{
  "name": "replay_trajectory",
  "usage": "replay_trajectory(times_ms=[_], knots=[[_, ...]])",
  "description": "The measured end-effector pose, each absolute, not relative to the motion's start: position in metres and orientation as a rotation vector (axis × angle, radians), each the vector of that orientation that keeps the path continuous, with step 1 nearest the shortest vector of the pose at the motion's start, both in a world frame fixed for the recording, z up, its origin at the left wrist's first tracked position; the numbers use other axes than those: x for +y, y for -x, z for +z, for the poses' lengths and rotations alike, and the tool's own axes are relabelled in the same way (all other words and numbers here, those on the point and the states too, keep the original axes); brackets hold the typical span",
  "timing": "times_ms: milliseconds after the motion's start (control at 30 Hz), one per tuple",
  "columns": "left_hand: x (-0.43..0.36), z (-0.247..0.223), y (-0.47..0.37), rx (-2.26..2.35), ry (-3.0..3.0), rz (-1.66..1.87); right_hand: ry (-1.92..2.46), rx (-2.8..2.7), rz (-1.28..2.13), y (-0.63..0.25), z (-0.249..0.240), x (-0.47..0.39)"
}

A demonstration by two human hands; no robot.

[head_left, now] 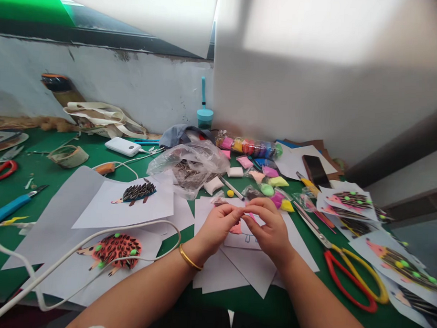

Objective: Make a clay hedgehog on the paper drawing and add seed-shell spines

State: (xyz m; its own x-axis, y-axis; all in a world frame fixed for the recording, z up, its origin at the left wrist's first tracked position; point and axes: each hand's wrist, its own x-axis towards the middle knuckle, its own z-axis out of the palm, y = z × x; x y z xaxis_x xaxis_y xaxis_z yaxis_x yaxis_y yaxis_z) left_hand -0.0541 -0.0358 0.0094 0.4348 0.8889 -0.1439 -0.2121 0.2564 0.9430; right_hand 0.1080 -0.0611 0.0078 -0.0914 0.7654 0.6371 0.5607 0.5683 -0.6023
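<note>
My left hand [217, 227] and my right hand [268, 225] meet at the fingertips over a white sheet. Both have thumb and index finger pinched together; whatever lies between the fingertips is too small to make out. A bit of pink shows beside the right fingers. On the sheet [233, 240] beneath, blue outline legs and a pink clay patch [236, 228] are partly covered by my hands. More white papers [232, 269] lie under that sheet. Behind my hands are a small yellow ball [230, 193] and a pen [232, 188].
Scissors [330, 247] lie at right beside finished hedgehog pictures [397, 261]. More hedgehog pictures [118, 251] and a white cable [94, 235] are at left. Behind are a plastic bag of seeds [189, 168], clay packets [270, 171], a phone [315, 170] and a blue cutter [9, 210].
</note>
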Motion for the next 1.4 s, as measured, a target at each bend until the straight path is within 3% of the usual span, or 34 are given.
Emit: replay_trajectory(times_ms=[267,400,633,1400], knots=[[-0.032,0.007,0.056,0.891,-1.305,0.896,1.124,-1.741,0.366,-0.111,0.008,-0.059],[-0.041,0.006,0.058,0.951,-1.776,0.881,1.213,-1.708,0.330,-0.124,0.002,-0.058],[-0.080,-0.007,0.044,0.229,-2.711,0.593,1.377,-2.026,0.336,-0.129,-0.027,-0.057],[-0.094,-0.025,0.041,0.141,-2.806,0.462,1.317,-2.176,0.211,-0.123,-0.026,-0.063]])
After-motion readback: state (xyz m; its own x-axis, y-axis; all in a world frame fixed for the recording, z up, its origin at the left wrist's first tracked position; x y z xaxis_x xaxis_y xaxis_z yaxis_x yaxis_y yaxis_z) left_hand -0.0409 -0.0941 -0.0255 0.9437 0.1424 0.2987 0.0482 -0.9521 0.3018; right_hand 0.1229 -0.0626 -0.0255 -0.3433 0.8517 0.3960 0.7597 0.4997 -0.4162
